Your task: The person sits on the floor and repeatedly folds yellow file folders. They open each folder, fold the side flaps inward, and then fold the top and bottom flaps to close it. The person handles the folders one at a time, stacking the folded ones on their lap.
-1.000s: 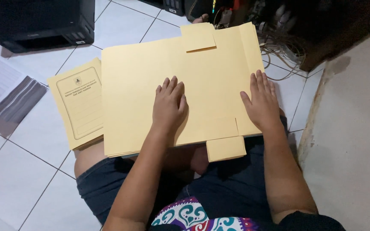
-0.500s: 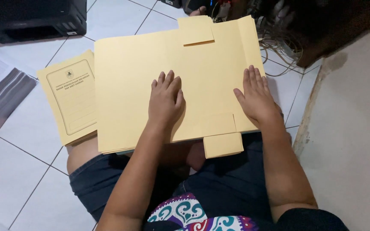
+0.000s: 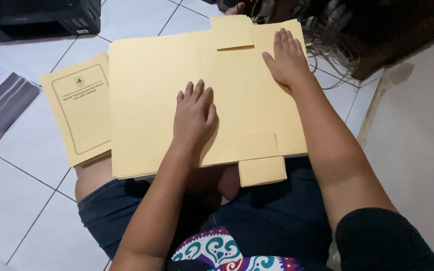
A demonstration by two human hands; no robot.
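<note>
A large pale yellow paper folder (image 3: 146, 95) lies spread flat across my lap, with flaps sticking out at its far and near edges. My left hand (image 3: 194, 113) presses palm down on its middle, fingers slightly spread. My right hand (image 3: 287, 57) lies flat near the folder's far right corner, beside the upper flap (image 3: 232, 32). Neither hand holds anything. A small flap (image 3: 262, 170) pokes out over my thigh at the near edge.
A stack of printed yellow folders (image 3: 79, 113) lies on the white tiled floor to the left. A black printer (image 3: 36, 17) stands at the far left. Grey and white papers (image 3: 1, 103) lie at the left edge. Tangled cables (image 3: 327, 30) sit at the far right.
My right hand has slid from the folder's near right part up to its far right corner. My left hand has stayed on the middle.
</note>
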